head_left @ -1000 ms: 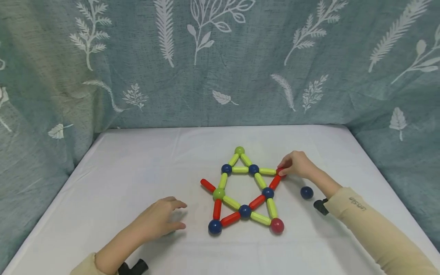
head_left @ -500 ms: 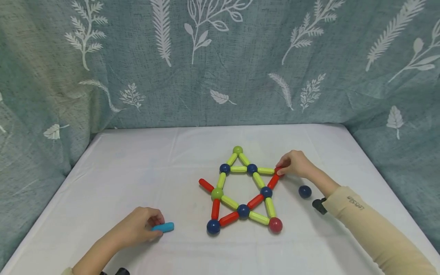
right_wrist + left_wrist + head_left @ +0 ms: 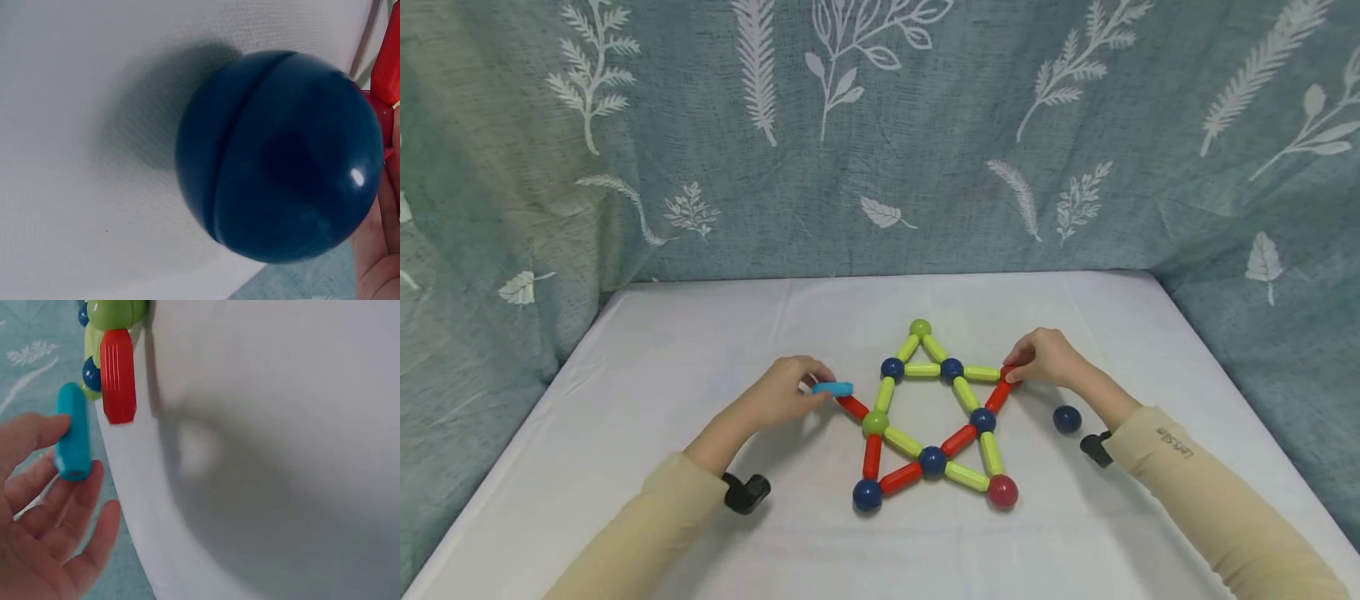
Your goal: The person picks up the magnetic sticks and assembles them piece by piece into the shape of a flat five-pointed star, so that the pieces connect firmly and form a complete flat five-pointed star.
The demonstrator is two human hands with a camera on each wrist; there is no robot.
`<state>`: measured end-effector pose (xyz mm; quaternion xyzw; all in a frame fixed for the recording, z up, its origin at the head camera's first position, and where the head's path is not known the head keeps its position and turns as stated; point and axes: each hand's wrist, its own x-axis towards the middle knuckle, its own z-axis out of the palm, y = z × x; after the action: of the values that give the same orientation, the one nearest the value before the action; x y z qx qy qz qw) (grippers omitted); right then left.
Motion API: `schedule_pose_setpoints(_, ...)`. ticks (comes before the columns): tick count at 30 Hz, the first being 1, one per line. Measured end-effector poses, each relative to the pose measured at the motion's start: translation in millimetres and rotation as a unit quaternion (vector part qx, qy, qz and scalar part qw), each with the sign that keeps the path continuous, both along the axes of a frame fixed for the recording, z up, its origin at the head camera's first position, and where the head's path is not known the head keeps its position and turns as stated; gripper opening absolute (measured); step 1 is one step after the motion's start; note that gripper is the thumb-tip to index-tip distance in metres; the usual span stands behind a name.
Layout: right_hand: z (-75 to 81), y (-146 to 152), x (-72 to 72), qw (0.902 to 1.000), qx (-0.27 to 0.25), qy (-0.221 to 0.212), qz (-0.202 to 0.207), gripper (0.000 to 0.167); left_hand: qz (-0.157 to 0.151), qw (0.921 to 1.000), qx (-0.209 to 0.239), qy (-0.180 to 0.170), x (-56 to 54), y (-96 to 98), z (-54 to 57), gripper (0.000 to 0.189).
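My left hand [image 3: 788,392] pinches a light blue rod [image 3: 833,389] between thumb and fingers, above the free end of a red rod [image 3: 852,407]. In the left wrist view the blue rod [image 3: 74,434] appears apart from the red rod [image 3: 119,378]. That red rod joins a green ball [image 3: 876,423] in a star-like frame of balls and rods lying on the table. At the frame's right tip my right hand [image 3: 1047,358] holds a red ball [image 3: 1008,374], partly hidden by the fingers. A yellow-green rod [image 3: 982,373] and a red rod [image 3: 997,397] meet there.
A loose dark blue ball [image 3: 1067,419] lies beneath my right wrist and fills much of the right wrist view. A dark red ball [image 3: 1002,492] and a blue ball [image 3: 867,496] form the frame's near corners. A leaf-patterned curtain [image 3: 955,208] hangs behind the white table [image 3: 700,321].
The left hand drew back to the near left, took hold of the light blue rod, then carried it forward and right to the red rod's end. The right hand has stayed on the red ball.
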<state>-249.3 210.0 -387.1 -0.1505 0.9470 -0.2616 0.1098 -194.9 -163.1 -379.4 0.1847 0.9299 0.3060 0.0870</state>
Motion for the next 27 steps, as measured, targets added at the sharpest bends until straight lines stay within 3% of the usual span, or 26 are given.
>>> schedule_pose_setpoints(5, 1.2, 2.9, 0.6, 1.0, -0.004, -0.002, 0.0, 0.018, 0.025, 0.9995, -0.018, 0.0, -24.0, 29.5, -5.1, 0.017)
schedule_pose_setpoints(10, 1.1, 2.5, 0.5, 1.0, -0.006, -0.006, -0.004, 0.018, 0.042, 0.9988, -0.026, 0.007, -34.8, 41.3, -13.9, 0.015)
schedule_pose_setpoints(19, 0.6, 0.0, 0.8, 0.9999, -0.009, -0.005, -0.003, 0.017, 0.05, 0.998, -0.034, 0.016, -38.2, 43.5, -25.3, 0.014)
schedule_pose_setpoints(27, 0.5, -0.4, 1.4, 0.9999, -0.007, -0.009, -0.012, 0.018, 0.051, 0.9975, -0.046, 0.02, -35.5, 45.7, -21.7, 0.018)
